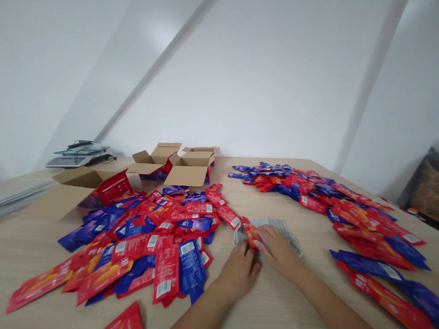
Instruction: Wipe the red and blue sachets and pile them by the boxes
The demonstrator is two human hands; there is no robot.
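A red and orange sachet point(248, 228) is between my two hands, above the middle of the table. My left hand point(239, 269) is closed at its lower end, with the fingertips partly hidden. From the right, my right hand point(278, 250) pinches the sachet's side. Under my hands lies a grey, printed, crumpled sheet or bag point(287, 233), partly covered. Just left of my hands spreads a loose pile of red and blue sachets point(168, 270), several with white barcode labels.
Open cardboard boxes point(189, 173) stand behind the left pile, and another open box point(73, 191) is at its left. A second heap of sachets point(295, 185) runs along the right side. A flat device point(80, 158) sits at the back left, against the white wall.
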